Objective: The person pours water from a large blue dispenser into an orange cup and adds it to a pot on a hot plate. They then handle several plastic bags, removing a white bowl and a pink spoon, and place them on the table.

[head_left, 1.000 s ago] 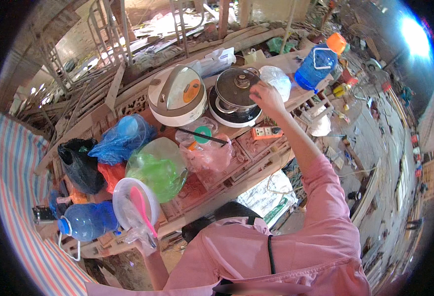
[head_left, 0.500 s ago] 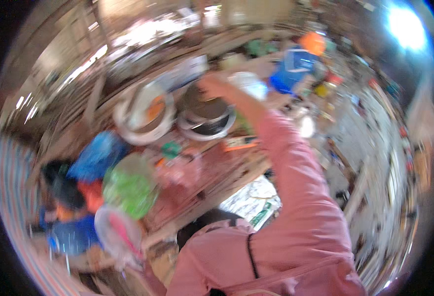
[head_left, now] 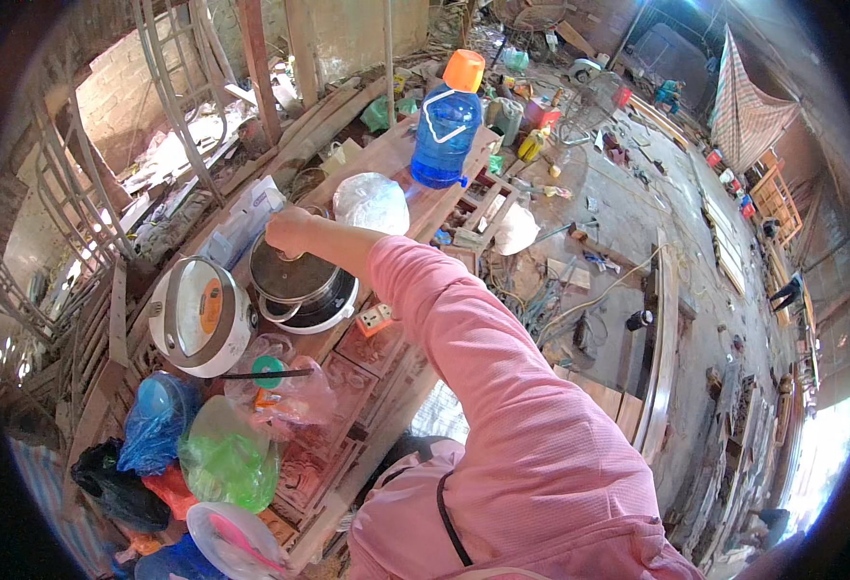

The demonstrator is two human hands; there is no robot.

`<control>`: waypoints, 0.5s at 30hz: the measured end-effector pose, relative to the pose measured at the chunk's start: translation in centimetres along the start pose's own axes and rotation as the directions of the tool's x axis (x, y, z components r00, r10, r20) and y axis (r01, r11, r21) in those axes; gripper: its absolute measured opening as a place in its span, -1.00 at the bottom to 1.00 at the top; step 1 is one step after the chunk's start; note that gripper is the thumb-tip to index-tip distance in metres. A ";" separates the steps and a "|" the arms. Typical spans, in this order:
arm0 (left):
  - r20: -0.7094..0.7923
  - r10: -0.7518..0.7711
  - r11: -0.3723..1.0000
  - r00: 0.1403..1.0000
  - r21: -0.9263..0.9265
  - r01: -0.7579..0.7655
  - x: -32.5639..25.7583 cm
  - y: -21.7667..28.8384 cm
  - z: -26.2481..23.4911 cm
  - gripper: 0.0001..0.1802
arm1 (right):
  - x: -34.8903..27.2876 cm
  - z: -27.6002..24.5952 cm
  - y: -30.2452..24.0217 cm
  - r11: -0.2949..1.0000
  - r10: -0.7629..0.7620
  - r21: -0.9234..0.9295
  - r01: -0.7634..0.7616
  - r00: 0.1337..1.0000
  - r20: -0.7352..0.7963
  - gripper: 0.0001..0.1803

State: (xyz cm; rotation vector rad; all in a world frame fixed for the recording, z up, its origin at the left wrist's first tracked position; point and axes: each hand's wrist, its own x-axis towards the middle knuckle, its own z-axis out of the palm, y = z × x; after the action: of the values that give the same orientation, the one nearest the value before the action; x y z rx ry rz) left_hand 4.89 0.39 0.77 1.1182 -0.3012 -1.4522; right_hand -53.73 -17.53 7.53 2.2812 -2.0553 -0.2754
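My right hand (head_left: pixel 291 232) reaches out at the end of a pink sleeve, its fingers closed at the knob of a glass pot lid (head_left: pixel 275 275). The lid lies over a metal pot (head_left: pixel 320 302), which stands on a round black-and-white base (head_left: pixel 333 319). Left of the pot is a white rice cooker (head_left: pixel 178 338) with its lid down. A white plastic bag (head_left: pixel 372 203) sits just right of my wrist. My left hand is out of view. At the lower left a white basin (head_left: pixel 214 541) has something pink in it.
The wooden bench (head_left: pixel 410 213) also carries a blue water jug (head_left: pixel 444 135) with an orange cup on top, an orange socket block (head_left: pixel 374 319), and green (head_left: pixel 231 464), blue (head_left: pixel 159 416) and black (head_left: pixel 106 478) bags. Planks (head_left: pixel 666 338) and clutter cover the floor at right.
The view has swung, so the bench things sit further left, and the blur is gone. My right hand stays at the pot lid.
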 end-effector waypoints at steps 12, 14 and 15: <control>-0.218 0.006 0.975 0.976 -0.218 -0.055 -3.6 4.6 -7.2 -0.24 | -0.5 -2.2 7.0 0.970 -0.007 0.235 0.062 0.974 -0.228 -0.65; -0.142 0.021 0.982 0.990 -0.185 -0.048 -3.3 4.6 -7.9 -0.24 | -1.1 -4.6 7.4 0.982 0.016 0.187 0.021 0.981 -0.194 -0.63; -0.089 0.040 0.974 0.995 -0.219 -0.058 -3.3 4.5 -8.1 -0.24 | -1.4 -5.9 7.5 0.985 0.030 0.175 0.002 0.983 -0.182 -0.64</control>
State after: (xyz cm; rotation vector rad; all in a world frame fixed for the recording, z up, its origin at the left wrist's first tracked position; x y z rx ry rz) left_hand 13.24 5.49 1.46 0.9812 -0.1037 -1.3547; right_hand -60.24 -17.44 14.64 2.2853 -2.0743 0.1175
